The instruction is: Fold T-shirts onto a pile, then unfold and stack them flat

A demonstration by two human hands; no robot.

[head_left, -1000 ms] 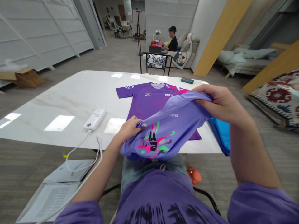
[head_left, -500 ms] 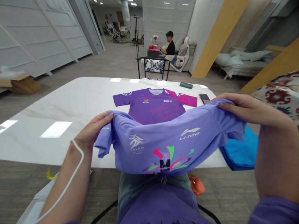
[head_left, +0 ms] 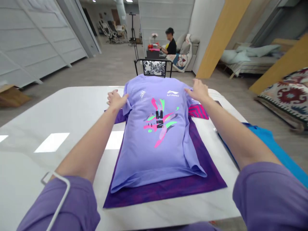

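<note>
A light purple shirt (head_left: 157, 134) with a colourful chest print lies spread out, front up, on top of a dark purple shirt (head_left: 168, 187) on the white table (head_left: 60, 128). My left hand (head_left: 115, 100) rests at the light shirt's left shoulder, fingers stretched toward the sleeve. At the right shoulder my right hand (head_left: 198, 90) lies with its fingers extended on the fabric. A pink-patterned sleeve (head_left: 198, 111) of the dark shirt sticks out under my right forearm.
A blue garment (head_left: 271, 147) hangs off the table's right edge. A black chair (head_left: 154, 65) stands beyond the far edge. Farther back a person sits by a sofa (head_left: 186, 54). A white cable (head_left: 57, 200) runs past my left sleeve. A patterned rug (head_left: 286, 96) lies right.
I have carried the light purple shirt from in front of my lap forward and laid it flat over the dark purple shirt. Both arms are now stretched out to its shoulders.
</note>
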